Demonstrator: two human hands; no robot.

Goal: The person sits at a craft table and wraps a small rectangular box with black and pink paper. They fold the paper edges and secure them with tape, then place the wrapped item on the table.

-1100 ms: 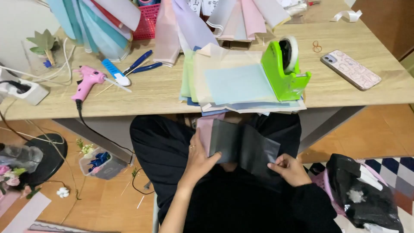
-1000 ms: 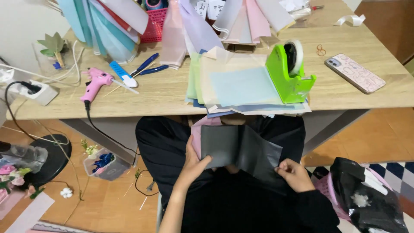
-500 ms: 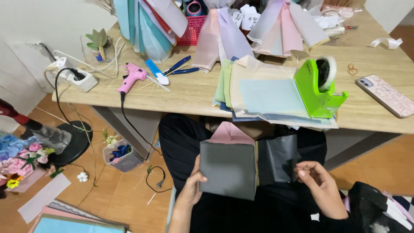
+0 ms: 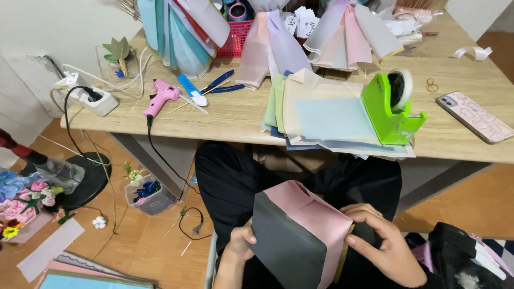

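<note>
The folded paper, dark grey on one face and pink on the other, is being held over the person's lap, below the table edge and nearer the camera than the green tape dispenser. The left hand is gripping the grey side at its left edge, thumb on the face, the other fingers hidden behind the sheet. The right hand is lying over the pink side at its right edge, fingers curled together and pressing down on the paper there, where a thin yellowish layer is showing. To my eye the fold is being set: doing it well would mean keeping the two colours' edges lined up, holding the grey side steady with the left hand while the right is smoothing along the crease, and not letting the inner layer slip out. The stack of pastel sheets is lying just left of the dispenser, the pink glue gun well to its left
</note>
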